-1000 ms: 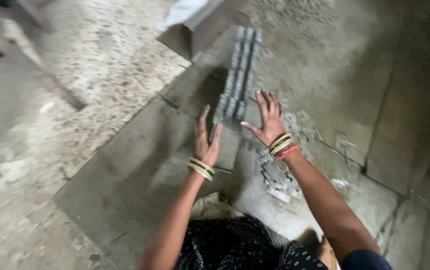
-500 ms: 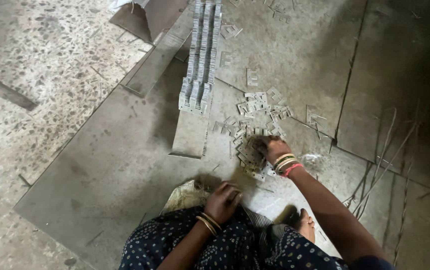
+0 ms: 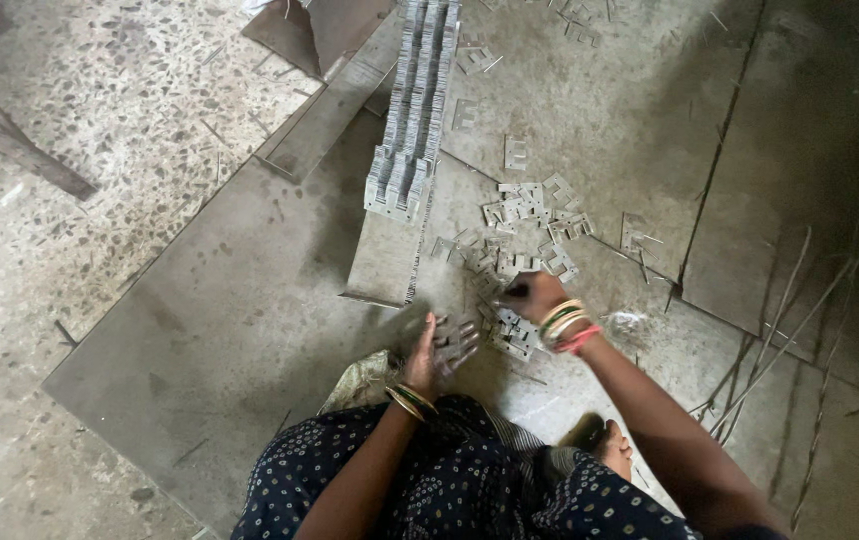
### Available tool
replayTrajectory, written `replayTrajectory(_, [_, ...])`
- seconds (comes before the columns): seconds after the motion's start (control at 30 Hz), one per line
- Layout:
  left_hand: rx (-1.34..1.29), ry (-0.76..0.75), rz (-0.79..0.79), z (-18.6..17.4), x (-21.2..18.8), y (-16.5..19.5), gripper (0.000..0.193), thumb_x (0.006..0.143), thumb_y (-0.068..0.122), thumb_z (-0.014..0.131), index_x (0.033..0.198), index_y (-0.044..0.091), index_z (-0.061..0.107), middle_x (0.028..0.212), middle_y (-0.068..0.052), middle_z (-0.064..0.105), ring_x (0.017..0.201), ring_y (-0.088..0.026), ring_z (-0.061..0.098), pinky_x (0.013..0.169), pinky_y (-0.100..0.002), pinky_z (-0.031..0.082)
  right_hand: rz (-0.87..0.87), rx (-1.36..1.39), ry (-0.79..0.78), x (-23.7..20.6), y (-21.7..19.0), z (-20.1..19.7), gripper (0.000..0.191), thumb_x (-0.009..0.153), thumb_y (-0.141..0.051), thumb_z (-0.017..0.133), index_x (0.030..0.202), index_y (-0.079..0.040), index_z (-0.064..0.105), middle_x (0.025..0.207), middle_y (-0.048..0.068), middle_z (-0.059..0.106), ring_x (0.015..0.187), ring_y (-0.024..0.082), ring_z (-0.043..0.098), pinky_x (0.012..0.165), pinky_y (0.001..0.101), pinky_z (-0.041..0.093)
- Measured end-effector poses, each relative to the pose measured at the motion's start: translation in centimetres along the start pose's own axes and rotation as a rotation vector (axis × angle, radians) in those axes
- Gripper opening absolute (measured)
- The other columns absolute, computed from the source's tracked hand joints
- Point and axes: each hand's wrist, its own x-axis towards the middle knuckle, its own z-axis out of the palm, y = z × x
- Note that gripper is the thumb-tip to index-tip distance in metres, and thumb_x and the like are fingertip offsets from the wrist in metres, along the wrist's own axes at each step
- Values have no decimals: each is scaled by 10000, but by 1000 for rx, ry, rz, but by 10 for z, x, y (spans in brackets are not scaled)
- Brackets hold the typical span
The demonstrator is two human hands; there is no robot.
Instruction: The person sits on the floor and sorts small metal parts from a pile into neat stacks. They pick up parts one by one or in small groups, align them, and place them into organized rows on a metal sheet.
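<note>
My left hand (image 3: 426,358) is raised just above my lap and holds a few small E-shaped metal pieces (image 3: 457,338), which are blurred. My right hand (image 3: 532,294), with coloured bangles on the wrist, is curled down onto a loose pile of the same flat metal stampings (image 3: 522,222) scattered on the floor. Its fingers are closed among the pieces. Beyond both hands a long, tightly packed row of stacked stampings (image 3: 416,110) runs away from me, its near end resting on a flat grey plate (image 3: 382,262).
A large grey metal sheet (image 3: 200,330) lies on the speckled floor to my left. Thin metal strips and wires (image 3: 780,330) lie at the right. A folded sheet-metal piece (image 3: 310,30) sits at the top. My bare foot (image 3: 612,442) rests near my lap.
My left hand has lifted from my lap and now holds several stampings. My right hand stays at the loose pile, shifted slightly. The view has tilted a little.
</note>
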Motion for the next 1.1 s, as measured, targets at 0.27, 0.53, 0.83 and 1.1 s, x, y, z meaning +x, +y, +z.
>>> replayTrajectory(0.27, [298, -44, 158, -36, 11, -17, 488, 1023, 341, 579, 1378, 7, 553, 1246, -185, 708, 1086, -296, 686, 915, -445, 576, -74, -587, -32, 4, -11, 37, 244, 806, -227, 705, 982, -63, 742, 1016, 222, 742, 999, 382, 721, 915, 494, 572])
replayTrajectory(0.53, [160, -111, 21, -17, -4, 3, 574, 983, 516, 489, 1431, 156, 478, 1114, -204, 707, 930, -293, 726, 811, -422, 608, -534, -298, 174, -39, -9, 1, 484, 821, -91, 635, 1305, -78, 652, 1283, 229, 681, 1012, 364, 722, 886, 426, 594])
replayTrajectory(0.83, [162, 36, -14, -28, 12, -14, 410, 989, 381, 619, 1303, 151, 488, 1094, -174, 678, 903, -313, 704, 751, -495, 607, -652, -766, -97, -49, 61, 25, 672, 713, -18, 669, 1378, -74, 586, 1458, 154, 536, 1368, 352, 484, 1111, 414, 446])
replayTrajectory(1.1, [241, -216, 164, -36, 23, -16, 382, 1030, 261, 591, 1373, 129, 487, 1089, -206, 729, 933, -313, 751, 818, -459, 653, -469, -440, 89, -55, 53, 16, 381, 857, -98, 676, 1235, -93, 719, 1200, 145, 735, 984, 293, 736, 821, 376, 613])
